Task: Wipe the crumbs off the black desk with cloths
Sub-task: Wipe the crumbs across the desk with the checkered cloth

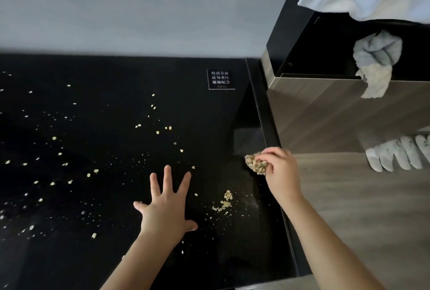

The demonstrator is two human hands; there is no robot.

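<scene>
Desk label (220, 79) "玻璃桌面 请勿重压 谢谢配合"; right hand (280, 169) grips crumb clump (255, 164).

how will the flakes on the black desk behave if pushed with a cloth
Probably light and loose: the flakes lie thin and scattered, so they should skid easily on the glossy desk. Likely brittle, given fine specks around them.

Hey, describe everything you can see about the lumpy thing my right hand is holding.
The clump is small, tan and greenish, rough and crumbly-looking, like pressed oat flakes; what it is made of is unclear. The right hand pinches it in curled fingertips, partly covering it, at the right edge of the black desk. Whether it touches the desk is unclear.
</scene>
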